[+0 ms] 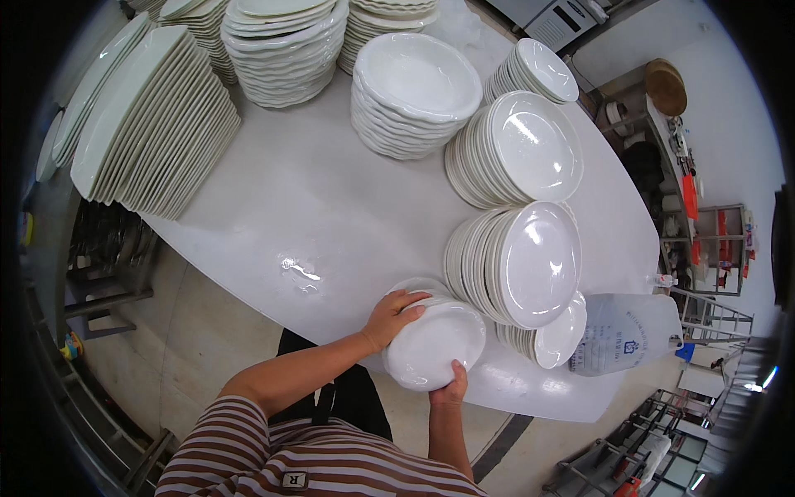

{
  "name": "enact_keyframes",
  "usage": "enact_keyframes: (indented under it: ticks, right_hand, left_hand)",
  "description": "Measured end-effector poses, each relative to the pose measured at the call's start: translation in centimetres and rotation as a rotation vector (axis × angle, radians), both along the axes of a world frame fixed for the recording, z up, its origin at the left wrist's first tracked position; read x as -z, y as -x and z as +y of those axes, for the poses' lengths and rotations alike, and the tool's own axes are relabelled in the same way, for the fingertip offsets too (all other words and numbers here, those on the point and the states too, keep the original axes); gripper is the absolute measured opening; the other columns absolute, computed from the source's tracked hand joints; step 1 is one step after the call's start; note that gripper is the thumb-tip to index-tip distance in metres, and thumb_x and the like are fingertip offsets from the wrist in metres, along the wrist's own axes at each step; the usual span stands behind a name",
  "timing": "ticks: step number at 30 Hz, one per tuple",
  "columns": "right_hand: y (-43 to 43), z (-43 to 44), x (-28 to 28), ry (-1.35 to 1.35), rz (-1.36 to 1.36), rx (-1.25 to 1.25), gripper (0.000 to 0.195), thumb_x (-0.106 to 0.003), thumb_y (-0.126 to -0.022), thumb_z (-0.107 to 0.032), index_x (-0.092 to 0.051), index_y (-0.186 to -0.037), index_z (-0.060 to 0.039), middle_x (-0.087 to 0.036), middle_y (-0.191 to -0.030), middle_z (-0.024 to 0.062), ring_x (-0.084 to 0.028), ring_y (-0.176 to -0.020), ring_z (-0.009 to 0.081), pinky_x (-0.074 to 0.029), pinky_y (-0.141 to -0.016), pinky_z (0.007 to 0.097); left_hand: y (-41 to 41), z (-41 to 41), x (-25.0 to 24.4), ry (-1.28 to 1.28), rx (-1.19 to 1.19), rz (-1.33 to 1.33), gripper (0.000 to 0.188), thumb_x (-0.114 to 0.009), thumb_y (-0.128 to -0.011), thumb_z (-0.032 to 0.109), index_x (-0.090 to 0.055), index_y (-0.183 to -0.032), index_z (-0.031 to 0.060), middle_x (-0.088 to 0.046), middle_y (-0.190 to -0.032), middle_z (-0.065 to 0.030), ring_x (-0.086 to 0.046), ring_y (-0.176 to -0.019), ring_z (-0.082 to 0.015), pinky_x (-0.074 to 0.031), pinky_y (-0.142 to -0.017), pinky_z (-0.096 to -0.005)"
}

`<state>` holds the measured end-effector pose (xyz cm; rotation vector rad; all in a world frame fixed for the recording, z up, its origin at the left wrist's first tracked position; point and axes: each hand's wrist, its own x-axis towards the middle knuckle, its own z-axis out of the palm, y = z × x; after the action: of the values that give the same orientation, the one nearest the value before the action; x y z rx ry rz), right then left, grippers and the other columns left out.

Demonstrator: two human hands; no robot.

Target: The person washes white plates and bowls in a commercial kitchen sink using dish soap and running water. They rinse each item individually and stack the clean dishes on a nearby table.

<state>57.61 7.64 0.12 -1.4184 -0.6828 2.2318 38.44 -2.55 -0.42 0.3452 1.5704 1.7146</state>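
Note:
A short stack of white plates (pixel 438 345) is between my hands at the near edge of the white table (pixel 286 186). My left hand (pixel 394 315) lies over the stack's upper left rim, its fingers on top and partly hiding the plates beneath. From the near side my right hand (pixel 450 384) grips the lower rim, with the thumb on the top plate. Just beyond, a tall stack of round plates (pixel 540 264) stands close to the held stack. Smaller white dishes (pixel 560 332) lean to the right of it.
More round plates (pixel 537 146), wavy-rimmed bowls (pixel 416 81) and another wavy stack (pixel 282 53) stand farther back. Rectangular plates (pixel 149 118) line the left edge. A large translucent water container (pixel 627 335) lies at the right, near a small bottle (pixel 661 281). Wet patches (pixel 301 270) shine on the tabletop.

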Motion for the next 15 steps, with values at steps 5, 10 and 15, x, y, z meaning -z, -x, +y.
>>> enact_keyframes:
  ticks: [5,10,15]
  right_hand:
    - [0.6,-0.3,0.4,-0.008,-0.029,0.057,0.06,-0.053,-0.075,-0.014,-0.035,-0.13,0.0011,-0.047,-0.125,0.0178,-0.047,-0.115,0.0346,-0.039,-0.099,0.0478]
    - [1.5,-1.1,-0.3,0.021,0.009,0.041,0.065,-0.054,-0.071,-0.02,-0.035,-0.13,0.0008,-0.046,-0.127,0.0191,-0.045,-0.117,0.0383,-0.036,-0.101,0.0537]
    - [1.3,-1.4,-0.1,0.068,0.008,0.068,0.059,-0.05,-0.076,-0.019,-0.037,-0.13,-0.0015,-0.047,-0.125,0.0175,-0.046,-0.116,0.035,-0.038,-0.1,0.0506]
  left_hand:
    - [1.5,0.3,0.7,0.067,0.102,0.034,0.036,-0.053,-0.086,0.023,-0.059,-0.116,0.0054,-0.054,-0.093,-0.0078,-0.049,-0.091,-0.0192,-0.039,-0.085,-0.0294]
    - [1.0,0.7,2.9,0.104,0.129,0.108,0.036,-0.055,-0.086,0.027,-0.058,-0.119,0.012,-0.057,-0.1,-0.0121,-0.048,-0.099,-0.0267,-0.036,-0.093,-0.0372]
    - [2.1,0.6,1.9,0.16,0.2,0.093,0.038,-0.052,-0.087,0.037,-0.058,-0.12,0.0192,-0.055,-0.112,-0.0152,-0.046,-0.109,-0.0312,-0.031,-0.1,-0.0377]
